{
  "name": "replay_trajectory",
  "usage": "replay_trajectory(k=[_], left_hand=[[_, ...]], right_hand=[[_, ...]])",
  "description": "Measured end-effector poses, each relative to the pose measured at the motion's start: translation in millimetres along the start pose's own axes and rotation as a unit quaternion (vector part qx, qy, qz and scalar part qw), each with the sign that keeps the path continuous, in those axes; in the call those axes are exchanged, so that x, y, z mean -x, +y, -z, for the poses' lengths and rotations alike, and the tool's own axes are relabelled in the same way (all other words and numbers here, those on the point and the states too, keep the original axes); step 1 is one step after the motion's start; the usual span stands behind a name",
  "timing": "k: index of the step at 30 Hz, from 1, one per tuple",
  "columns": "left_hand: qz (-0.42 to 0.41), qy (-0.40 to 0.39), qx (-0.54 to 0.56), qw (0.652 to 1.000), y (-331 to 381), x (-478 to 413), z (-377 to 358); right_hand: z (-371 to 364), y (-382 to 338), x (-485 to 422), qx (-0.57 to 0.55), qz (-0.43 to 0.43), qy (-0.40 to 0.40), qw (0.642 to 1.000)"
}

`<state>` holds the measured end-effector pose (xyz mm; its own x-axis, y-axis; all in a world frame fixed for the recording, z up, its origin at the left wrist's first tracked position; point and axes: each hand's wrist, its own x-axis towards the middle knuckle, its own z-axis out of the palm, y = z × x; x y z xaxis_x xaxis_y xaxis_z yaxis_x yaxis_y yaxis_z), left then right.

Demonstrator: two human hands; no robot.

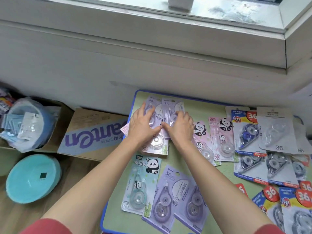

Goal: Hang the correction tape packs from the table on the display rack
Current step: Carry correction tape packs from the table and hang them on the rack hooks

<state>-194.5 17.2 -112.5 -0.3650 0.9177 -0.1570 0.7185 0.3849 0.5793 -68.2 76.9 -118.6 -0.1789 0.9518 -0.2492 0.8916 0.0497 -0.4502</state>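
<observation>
Correction tape packs [219, 137] lie spread over the green table [202, 105], most of them flat and overlapping. At the far left corner two lilac ones sit side by side, and both hands are on them.

The left hand [143, 125] lies palm down on the left lilac pack [150, 100], with its fingers straight and slightly spread and its thumb stretched toward the other hand. The right hand [180, 127] covers the lower part of the right lilac pack [168, 103]. Its fingers bend down over the card and its thumb points left, nearly meeting the left thumb. Whether it grips the card or only presses on it cannot be told. Both forearms reach in over the near edge, bare up to red sleeves [50, 227] that are cut off at the bottom.

The hands hide most of both blisters, and a pink panda pack [157, 144] shows only partly below the left wrist. A mint panda pack [141, 183] lies by the near left edge. Along the right edge, blue packs [246, 132] with red "36" labels run out of view. The small print is too blurred to read.

Left of the table are a cardboard box [94, 132] and a teal bowl [33, 178].
</observation>
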Motion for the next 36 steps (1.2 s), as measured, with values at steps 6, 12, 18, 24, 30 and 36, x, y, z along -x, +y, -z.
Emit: replay_trajectory(k=[6, 12, 18, 24, 30, 36], left_hand=[[0.023, -0.011, -0.020, 0.999, 4.3, 5.8, -1.9], [0.051, 0.007, 0.001, 0.999, 13.5, 9.3, -5.0], [0.037, 0.046, 0.039, 0.998, 13.7, 22.6, 5.1], [-0.008, 0.049, 0.111, 0.993, 11.1, 42.9, 13.6], [-0.061, 0.014, 0.122, 0.991, 10.5, 60.2, 17.0], [-0.140, -0.031, 0.104, 0.984, 9.0, 89.0, 20.2]], right_hand=[[2.7, 4.5, 3.8, 0.027, 0.021, 0.005, 0.999], [12.3, 3.8, 5.4, -0.010, 0.014, 0.021, 1.000], [27.9, 7.7, 13.3, -0.106, 0.035, 0.061, 0.992], [36.7, 9.1, 35.1, -0.134, 0.046, 0.094, 0.985], [35.4, 23.2, 76.0, -0.135, 0.000, 0.138, 0.981], [23.5, 36.6, 145.7, -0.126, -0.088, 0.184, 0.971]])
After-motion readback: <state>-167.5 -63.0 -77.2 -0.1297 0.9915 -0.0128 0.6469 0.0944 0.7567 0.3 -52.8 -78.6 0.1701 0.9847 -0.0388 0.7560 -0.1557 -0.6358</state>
